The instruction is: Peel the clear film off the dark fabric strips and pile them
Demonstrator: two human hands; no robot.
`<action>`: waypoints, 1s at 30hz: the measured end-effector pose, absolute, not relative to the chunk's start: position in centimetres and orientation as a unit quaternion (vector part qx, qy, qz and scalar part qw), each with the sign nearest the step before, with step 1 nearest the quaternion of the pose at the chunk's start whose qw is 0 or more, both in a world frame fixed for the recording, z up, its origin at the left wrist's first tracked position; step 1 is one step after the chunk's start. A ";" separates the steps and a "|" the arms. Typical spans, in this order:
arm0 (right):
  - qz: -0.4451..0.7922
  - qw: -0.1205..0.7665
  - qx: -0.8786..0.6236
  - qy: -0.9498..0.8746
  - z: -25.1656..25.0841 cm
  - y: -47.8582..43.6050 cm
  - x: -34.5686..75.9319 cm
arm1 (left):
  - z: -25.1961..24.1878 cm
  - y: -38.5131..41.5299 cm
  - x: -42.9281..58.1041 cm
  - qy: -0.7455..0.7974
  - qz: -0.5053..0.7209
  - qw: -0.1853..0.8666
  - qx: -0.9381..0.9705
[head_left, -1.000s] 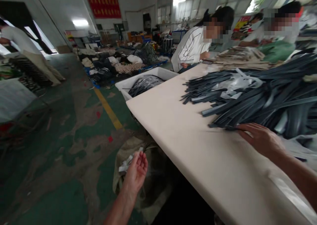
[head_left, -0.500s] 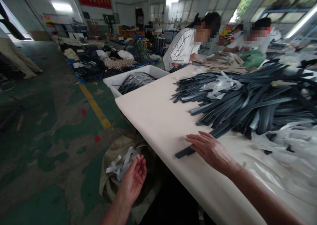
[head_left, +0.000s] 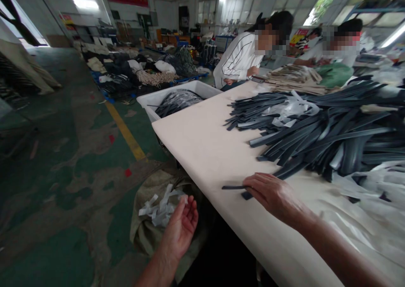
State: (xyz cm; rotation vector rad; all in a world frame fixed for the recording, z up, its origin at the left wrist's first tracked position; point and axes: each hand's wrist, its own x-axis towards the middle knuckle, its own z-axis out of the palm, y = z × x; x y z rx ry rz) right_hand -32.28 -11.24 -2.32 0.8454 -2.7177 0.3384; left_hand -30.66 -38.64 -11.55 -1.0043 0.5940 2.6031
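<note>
My right hand [head_left: 278,196] is over the table, its fingers closed on a dark strip [head_left: 233,187]. The free end of that strip points left, raised a little off the tabletop. Just under my fingers shows the end of a second dark strip [head_left: 247,195]. My left hand [head_left: 183,226] hangs off the table's edge, palm turned up, fingers loosely curled and thumb apart. It is above an olive cloth sack [head_left: 139,230] that holds white strips [head_left: 163,207]; I see nothing clearly held in it.
A big pile of dark strips [head_left: 316,139] covers the right of the pale table [head_left: 196,139], with crumpled white film [head_left: 373,194] nearer me. A white bin [head_left: 145,105] of dark strips stands past the far corner. A person [head_left: 237,59] in white works at the far side.
My right fingers have closed on the dark strip and its end has lifted from the table. My left hand stays over the sack, its fingers slightly more spread. The view has shifted a little.
</note>
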 end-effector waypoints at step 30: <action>0.128 0.075 0.197 -0.969 -3.7 -20.8 -29.1 | -10.1 -37.1 -30.0 0.159 0.930 0.148 -0.296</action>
